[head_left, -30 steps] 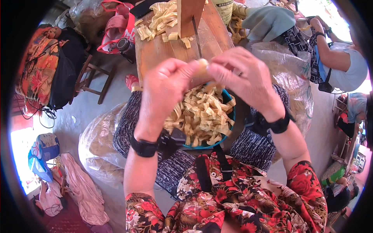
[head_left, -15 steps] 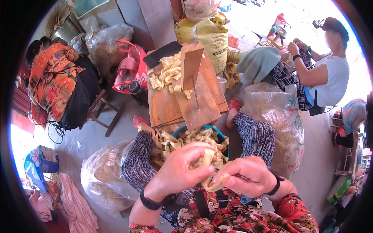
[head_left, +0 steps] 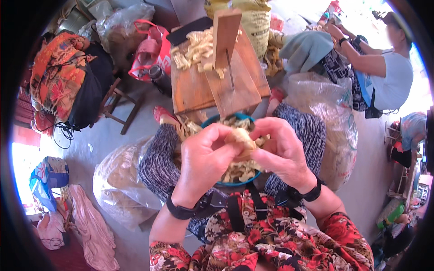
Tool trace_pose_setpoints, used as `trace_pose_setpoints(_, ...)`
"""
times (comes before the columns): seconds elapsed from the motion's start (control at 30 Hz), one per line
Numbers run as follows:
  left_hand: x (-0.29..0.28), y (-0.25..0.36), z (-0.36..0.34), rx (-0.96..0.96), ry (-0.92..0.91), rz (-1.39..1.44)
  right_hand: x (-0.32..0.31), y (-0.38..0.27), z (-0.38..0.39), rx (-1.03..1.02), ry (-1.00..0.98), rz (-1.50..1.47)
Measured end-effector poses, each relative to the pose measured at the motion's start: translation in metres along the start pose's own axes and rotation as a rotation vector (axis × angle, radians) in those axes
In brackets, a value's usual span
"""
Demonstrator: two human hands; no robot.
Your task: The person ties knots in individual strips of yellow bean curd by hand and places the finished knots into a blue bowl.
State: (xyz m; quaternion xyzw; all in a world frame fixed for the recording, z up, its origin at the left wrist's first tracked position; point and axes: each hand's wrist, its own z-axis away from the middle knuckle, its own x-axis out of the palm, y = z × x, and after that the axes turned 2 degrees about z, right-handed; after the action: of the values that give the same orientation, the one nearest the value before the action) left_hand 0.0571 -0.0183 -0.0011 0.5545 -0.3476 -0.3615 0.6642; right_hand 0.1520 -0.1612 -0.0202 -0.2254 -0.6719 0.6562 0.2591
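My left hand (head_left: 205, 158) and my right hand (head_left: 282, 151) meet in front of me, both pinching one pale yellow strip (head_left: 242, 137) between thumbs and fingers. Under them, on my lap, sits a blue bowl (head_left: 235, 183) heaped with more pale strips. Beyond the bowl stands a wooden board (head_left: 194, 90) with an upright wooden block (head_left: 226, 34) and a pile of cut pale pieces (head_left: 196, 47) on it. Each wrist wears a black band.
A clear plastic bag (head_left: 120, 178) of pale material lies at my left, another bag (head_left: 337, 131) at my right. A red bag (head_left: 151, 52) and a stool with orange cloth (head_left: 58, 77) stand at the left. Another person (head_left: 384, 77) sits at the upper right.
The view tilted between frames. My hands, raised over the bowl a second ago, dipped low toward my lap and are now back above the bowl with a strip.
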Motion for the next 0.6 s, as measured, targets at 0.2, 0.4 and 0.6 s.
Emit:
trace_pose_setpoints(0.2,-0.010,-0.008,0.005,-0.040,-0.082,0.275,-0.003,-0.007,-0.001,0.294,-0.135,-0.649)
trace_pose_setpoints(0.4,-0.014,-0.010,0.001,-0.472,-0.513,0.565,0.001,-0.019,-0.004,0.186,-0.194,-0.445)
trace_pose_setpoints(0.6,-0.009,-0.011,0.001,-0.415,-0.281,0.301,-0.017,-0.013,0.000,0.183,-0.094,-0.007)
